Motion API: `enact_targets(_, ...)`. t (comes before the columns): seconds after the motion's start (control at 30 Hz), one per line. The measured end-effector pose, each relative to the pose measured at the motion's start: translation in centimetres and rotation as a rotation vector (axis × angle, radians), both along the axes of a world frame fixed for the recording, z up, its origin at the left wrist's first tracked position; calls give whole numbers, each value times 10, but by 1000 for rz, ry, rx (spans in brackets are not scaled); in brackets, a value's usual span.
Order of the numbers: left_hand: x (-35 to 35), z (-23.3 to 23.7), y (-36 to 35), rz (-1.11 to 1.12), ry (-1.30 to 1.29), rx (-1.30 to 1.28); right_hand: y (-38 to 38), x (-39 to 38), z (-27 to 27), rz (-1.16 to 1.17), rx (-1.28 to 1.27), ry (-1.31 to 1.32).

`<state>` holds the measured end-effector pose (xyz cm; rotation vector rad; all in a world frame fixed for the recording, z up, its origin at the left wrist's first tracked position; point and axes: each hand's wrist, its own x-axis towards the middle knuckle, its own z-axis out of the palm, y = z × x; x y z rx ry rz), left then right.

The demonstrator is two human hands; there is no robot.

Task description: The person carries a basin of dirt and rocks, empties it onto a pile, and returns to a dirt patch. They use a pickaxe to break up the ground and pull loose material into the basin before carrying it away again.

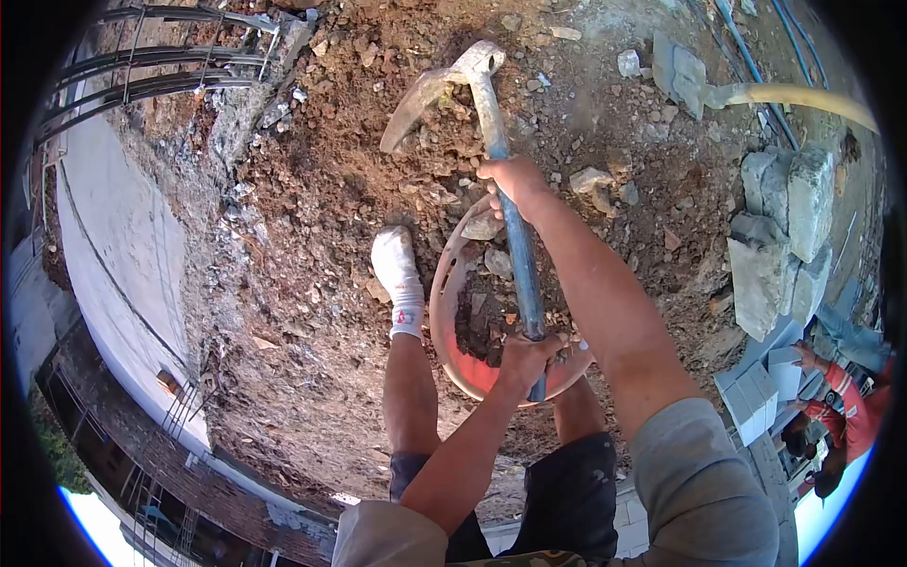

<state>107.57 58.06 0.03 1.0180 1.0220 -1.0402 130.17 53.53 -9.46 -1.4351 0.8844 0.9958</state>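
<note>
Both of my hands grip a hoe with a blue-grey handle (517, 250). Its curved metal head (430, 99), caked with earth, rests on or just over loose brown soil ahead of me. Near the butt end, my left hand (529, 361) is closed round the handle. Farther up, my right hand (517, 184) wraps it below the head. Beneath the handle lies a red pan (474, 373) holding soil and several stones, partly covered by my arms. My foot in a dirty white sock (395, 269) stands just left of the pan.
A tool with a flat blade (678, 76) and pale handle lies at upper right. Broken concrete blocks (779, 236) are piled on the right. Beyond them, a person in a red sleeve (850, 402) reaches to grey blocks (751, 402). Rebar (161, 61) juts out at upper left.
</note>
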Motion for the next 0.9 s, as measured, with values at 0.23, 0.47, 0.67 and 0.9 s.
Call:
enact_targets(0.23, -64, 9, -62, -74, 34, -130, -95, -70, 14, -233, -40, 74)
enact_targets(0.47, -105, 11, -26, -709, 50, -2, -147, -173, 1, -650, -55, 200)
enact_targets(0.67, -45, 46, 87, -1204, 208, 22, -85, -229, 15, -1075, 106, 228)
enact_targets(0.9, -14, 103, 130, -1556, 438, 6, -39, -272, 65, -1329, 256, 261)
